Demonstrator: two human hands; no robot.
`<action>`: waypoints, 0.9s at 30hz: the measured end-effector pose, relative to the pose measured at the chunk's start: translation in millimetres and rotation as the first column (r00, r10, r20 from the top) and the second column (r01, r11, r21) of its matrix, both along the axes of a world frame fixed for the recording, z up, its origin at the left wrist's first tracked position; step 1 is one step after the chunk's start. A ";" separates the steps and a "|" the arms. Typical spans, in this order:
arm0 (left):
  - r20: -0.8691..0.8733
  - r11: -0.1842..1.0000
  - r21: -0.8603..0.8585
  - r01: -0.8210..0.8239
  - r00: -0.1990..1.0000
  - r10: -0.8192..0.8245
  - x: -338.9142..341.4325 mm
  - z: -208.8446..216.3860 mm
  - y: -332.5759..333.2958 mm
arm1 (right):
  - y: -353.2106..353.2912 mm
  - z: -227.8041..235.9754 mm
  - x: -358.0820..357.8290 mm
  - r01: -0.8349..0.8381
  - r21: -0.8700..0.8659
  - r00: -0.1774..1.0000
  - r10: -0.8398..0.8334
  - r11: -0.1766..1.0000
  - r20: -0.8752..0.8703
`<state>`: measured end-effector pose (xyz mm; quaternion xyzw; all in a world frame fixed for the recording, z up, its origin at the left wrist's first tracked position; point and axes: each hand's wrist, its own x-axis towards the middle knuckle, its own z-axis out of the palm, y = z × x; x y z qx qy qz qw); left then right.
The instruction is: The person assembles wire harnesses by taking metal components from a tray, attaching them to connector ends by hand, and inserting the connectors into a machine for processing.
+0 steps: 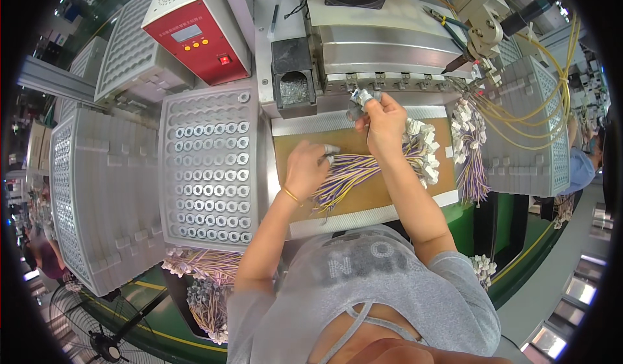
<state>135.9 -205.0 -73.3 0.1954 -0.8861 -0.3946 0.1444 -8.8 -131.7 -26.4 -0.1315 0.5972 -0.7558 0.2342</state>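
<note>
On the brown work mat (298, 137) lies a bundle of yellow and purple wires (350, 176), with white connectors (423, 150) clustered at its right end. My left hand (307, 170), fingers curled and tips covered with pale finger cots, is at the bundle's left end; what it pinches, if anything, is too small to make out. My right hand (387, 122) is raised above the mat, closed on a small white and silvery part (362, 96). That part is just in front of the row of metal clamps (405, 82) on the machine.
A pale tray (259, 163) with rows of metal rings stands at left, beside stacked trays (117, 195). Behind are a red control box (201, 39) and a black bin (293, 78). Pliers (448, 23) lie on the machine; another wire bundle (472, 150) hangs at right.
</note>
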 end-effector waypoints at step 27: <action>-0.448 0.849 -0.193 -0.491 0.814 0.369 29.5 0.4 -92.2 | 28.2 0.4 25.3 -0.490 0.409 0.749 0.612 0.770 -0.254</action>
